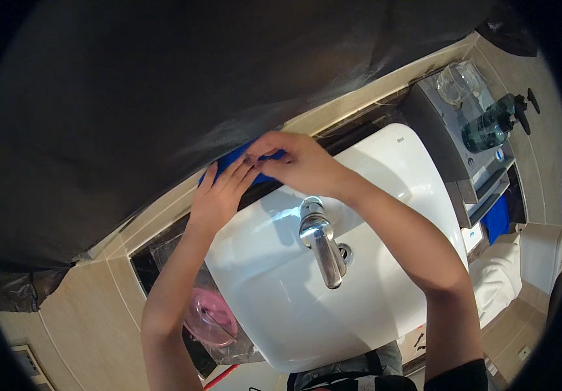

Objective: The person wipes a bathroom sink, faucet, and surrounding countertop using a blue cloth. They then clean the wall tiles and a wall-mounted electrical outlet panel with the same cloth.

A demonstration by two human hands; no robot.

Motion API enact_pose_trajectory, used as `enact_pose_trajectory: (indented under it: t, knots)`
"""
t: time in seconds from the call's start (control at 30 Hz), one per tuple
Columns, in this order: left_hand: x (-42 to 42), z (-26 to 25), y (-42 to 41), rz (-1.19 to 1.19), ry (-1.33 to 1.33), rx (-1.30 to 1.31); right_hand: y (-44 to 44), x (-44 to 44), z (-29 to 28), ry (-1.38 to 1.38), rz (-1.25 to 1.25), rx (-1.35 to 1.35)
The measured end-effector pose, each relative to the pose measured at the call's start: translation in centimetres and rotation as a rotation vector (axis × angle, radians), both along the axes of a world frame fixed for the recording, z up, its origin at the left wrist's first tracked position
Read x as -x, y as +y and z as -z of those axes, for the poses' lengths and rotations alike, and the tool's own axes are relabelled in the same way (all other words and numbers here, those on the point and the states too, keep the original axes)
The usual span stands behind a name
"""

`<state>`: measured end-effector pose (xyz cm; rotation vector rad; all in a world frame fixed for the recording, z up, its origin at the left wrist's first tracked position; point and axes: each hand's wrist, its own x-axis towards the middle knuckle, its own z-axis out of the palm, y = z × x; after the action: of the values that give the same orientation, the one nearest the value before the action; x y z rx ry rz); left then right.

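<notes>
My left hand (217,195) lies palm down with its fingers stretched over a blue cloth (232,157) behind the white sink (281,313). From the right reaches my right hand (300,163), fingers and thumb curled over the same cloth. The fingertips of both hands meet there, and some blue shows through the gap in the right hand. Whether the right fingers pinch the cloth is hidden. Below the hands, a chrome faucet (324,251) points toward me over the drain (344,253).
Black sheeting (164,88) covers the wall ahead. A pink bowl (210,317) stands left of the sink. At right, a grey cabinet (437,132) carries a green pump bottle (486,129) and a clear glass container (452,85). Another blue cloth (496,221) and a white towel (496,278) lie lower.
</notes>
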<state>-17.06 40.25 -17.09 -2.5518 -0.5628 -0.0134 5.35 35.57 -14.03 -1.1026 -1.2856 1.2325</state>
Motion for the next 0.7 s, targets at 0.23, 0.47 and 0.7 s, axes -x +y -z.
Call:
enact_pose_trajectory:
  t: [0.23,0.47,0.7]
  knots:
    - [-1.0,0.3,0.5,0.068,0.058,-0.035,0.0,-2.1,3.0,-0.112,0.005,-0.151]
    - [-7.1,0.3,1.1,0.156,0.197,-0.221,-1.0,-5.7,3.7,-0.043,0.14,0.043]
    - [-5.0,0.2,1.0,0.153,0.194,-0.236,-2.1,-4.3,0.9,-0.296,0.108,0.067]
